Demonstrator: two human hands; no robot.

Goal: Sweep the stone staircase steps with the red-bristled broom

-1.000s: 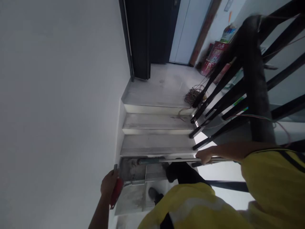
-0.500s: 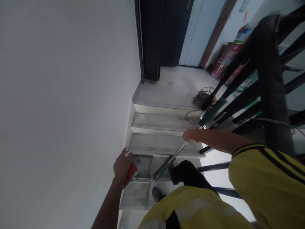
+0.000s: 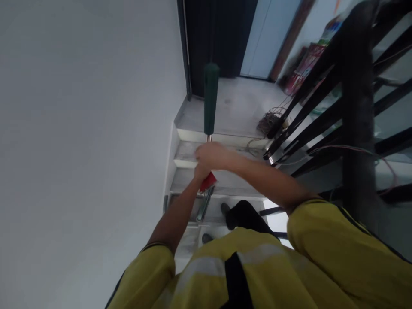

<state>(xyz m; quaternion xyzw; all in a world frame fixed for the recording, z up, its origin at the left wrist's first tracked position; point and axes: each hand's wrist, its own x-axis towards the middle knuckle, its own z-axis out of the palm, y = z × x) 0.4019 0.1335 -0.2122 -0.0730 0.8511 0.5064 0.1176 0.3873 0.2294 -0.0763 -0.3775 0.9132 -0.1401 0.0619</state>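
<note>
Two hands in shot, both the person's own, and they meet right in the middle above the stairs. The right hand (image 3: 210,155) is curled over the metal shaft of one long pole (image 3: 209,141), which has a dark green grip (image 3: 211,98) sticking up past the knuckles toward the landing. The left hand (image 3: 201,172) sits just under the right one, mostly covered by it, so I can't tell how its fingers are set, but one red-handled tool (image 3: 207,182) pokes out right below it, touching or in its grip. The pole's lower end (image 3: 202,207) runs down from the hands to the step near the two dark shoes, one at (image 3: 225,210) and one at (image 3: 206,237).

Counting the rest: three pale steps (image 3: 222,179) show clearly between the hands and the landing (image 3: 234,107), one tangle of wire (image 3: 267,123) lies by the black railing (image 3: 322,107), and one red container (image 3: 305,64) stands beyond it.

Compared with half a second ago, the pole has swung from a slant out to the right to nearly upright in front of the person. The left hand has come up off the wall side with the red tool, and both hands are now stacked together instead of well apart.
</note>
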